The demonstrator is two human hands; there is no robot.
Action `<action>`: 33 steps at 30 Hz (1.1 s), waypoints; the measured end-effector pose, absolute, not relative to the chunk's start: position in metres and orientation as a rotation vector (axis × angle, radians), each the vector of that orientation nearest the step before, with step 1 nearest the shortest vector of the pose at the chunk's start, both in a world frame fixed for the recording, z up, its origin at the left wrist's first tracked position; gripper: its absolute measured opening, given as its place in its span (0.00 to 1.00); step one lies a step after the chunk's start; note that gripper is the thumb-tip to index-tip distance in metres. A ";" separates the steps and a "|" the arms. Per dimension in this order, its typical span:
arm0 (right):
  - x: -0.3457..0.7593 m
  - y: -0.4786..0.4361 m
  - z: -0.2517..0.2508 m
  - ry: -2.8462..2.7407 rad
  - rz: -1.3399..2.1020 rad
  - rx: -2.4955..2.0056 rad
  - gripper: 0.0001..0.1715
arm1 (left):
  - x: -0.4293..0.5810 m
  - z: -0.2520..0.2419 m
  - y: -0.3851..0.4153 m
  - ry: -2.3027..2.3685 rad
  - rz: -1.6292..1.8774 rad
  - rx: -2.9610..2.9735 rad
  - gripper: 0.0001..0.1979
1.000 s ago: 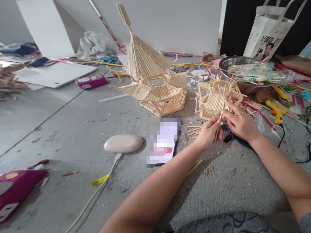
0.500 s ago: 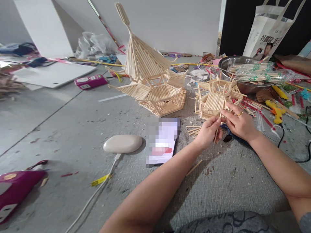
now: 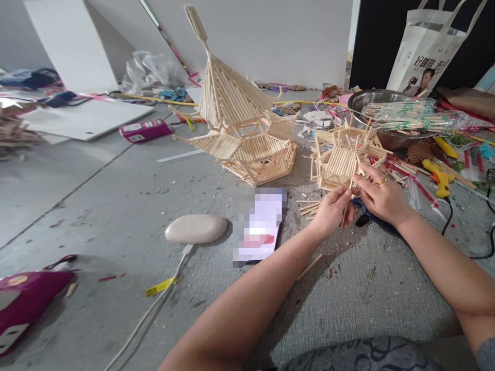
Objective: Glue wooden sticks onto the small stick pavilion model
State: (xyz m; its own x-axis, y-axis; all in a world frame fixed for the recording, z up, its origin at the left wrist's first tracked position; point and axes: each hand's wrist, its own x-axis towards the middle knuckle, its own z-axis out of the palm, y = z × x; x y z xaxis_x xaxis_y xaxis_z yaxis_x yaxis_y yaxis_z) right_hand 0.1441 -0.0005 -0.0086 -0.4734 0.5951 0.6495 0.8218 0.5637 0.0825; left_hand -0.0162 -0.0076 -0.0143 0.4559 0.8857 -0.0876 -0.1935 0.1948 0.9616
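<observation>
So the floor (image 3: 116, 206) is the whole workbench here, running back to a pale wall (image 3: 294, 41) along its far edge. Biggest build on it is the tower (image 3: 228, 98), a pointy stick thing with a tall spike, sitting around the middle and closer to the back edge than the front. A tote bag (image 3: 427, 51) is over in the back right corner, with a metal bowl (image 3: 359, 121) in front of it, packs of sticks piled on top. Then there's the frame (image 3: 342, 162), a smaller, lower stick build just right of the tower and apart from it. Both hands are at its near side. The left hand (image 3: 331, 208) has a stick (image 3: 344, 215) pinched between thumb and fingers; the right hand (image 3: 381, 196) has its fingers stretched forward over the frame's near right part, and tbh I can't tell if they're gripping anything or just steadying. The bit that matters: the stick's long axis runs up and away from the person, leaning a touch right, so its far end points at the frame, right by the right fingertips. Left hand's nearer the stick, right hand's nearer the frame. Can't make out if stick and frame touch. Smaller stuff: a phone (image 3: 257, 221) left of the left hand, a yellow glue gun (image 3: 439, 178) towards the right edge, and loose sticks (image 3: 309, 207) just left of the hands.
</observation>
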 end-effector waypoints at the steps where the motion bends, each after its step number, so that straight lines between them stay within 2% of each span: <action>1: 0.144 0.000 -0.009 -2.232 -0.519 -1.132 0.17 | -0.016 -0.014 -0.008 0.777 0.873 1.120 0.15; 15: 0.144 0.000 -0.008 -2.221 -0.581 -1.083 0.17 | -0.016 -0.016 -0.007 0.776 0.861 1.141 0.13; 33: 0.146 0.000 -0.010 -2.227 -0.479 -1.116 0.18 | -0.011 -0.006 0.001 0.820 0.877 1.010 0.10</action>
State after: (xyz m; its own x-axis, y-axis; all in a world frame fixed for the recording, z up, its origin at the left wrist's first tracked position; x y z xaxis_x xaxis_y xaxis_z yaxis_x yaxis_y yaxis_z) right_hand 0.1456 -0.0005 -0.0101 -0.4696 0.5968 0.6507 0.8115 0.5820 0.0518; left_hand -0.0111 0.0007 -0.0058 0.4158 0.8946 -0.1636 -0.2235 0.2749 0.9351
